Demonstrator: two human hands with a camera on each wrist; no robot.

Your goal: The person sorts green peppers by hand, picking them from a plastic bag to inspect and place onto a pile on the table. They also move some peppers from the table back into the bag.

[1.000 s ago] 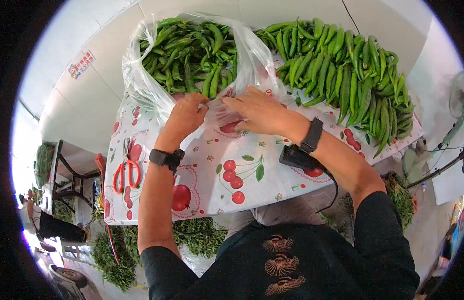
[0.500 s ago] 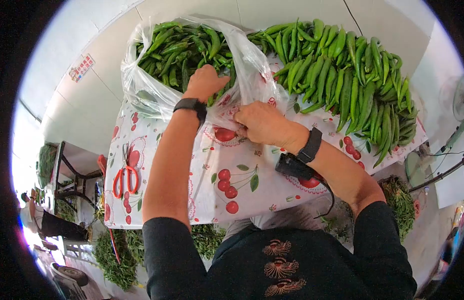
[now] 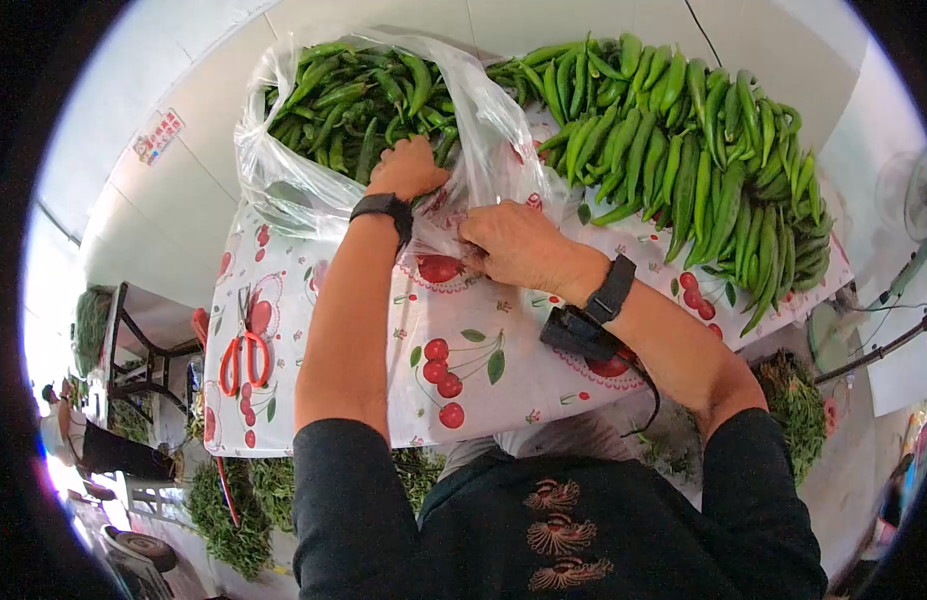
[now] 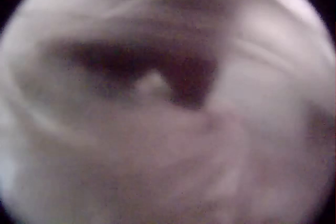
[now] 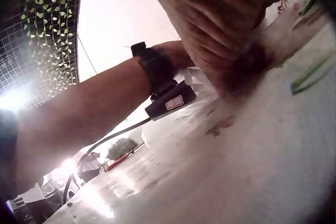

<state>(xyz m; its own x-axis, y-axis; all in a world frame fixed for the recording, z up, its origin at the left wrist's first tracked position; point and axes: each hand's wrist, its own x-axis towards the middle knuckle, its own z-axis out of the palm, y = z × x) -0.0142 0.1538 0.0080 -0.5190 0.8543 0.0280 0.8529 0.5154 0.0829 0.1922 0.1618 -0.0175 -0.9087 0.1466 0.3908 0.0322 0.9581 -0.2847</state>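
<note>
A clear plastic bag (image 3: 497, 120) lies on its side on the table, its mouth toward the person, with green chili peppers (image 3: 334, 95) inside. My left hand (image 3: 409, 168) reaches in at the lower rim of the mouth, beside the peppers. Its fingertips are hidden, and I cannot tell whether they grip anything. Blurred, whitish plastic fills the left wrist view. My right hand (image 3: 519, 243) pinches the near edge of the bag, fingers curled down close to the tablecloth. The right wrist view shows this hand (image 5: 220, 24) low over the table, with the left forearm behind it.
A large heap of green chili peppers (image 3: 674, 150) covers the back right of the table. Red-handled scissors (image 3: 246, 355) lie at the left on the cherry-print tablecloth (image 3: 464, 345). A fan (image 3: 919, 200) stands at the right. Leafy bundles (image 3: 229, 515) lie on the floor.
Earlier, both hands were close together at the bag's near edge. The left hand has moved forward into the mouth; the right stays at the edge, slightly lower. The bag's mouth has shifted slightly left.
</note>
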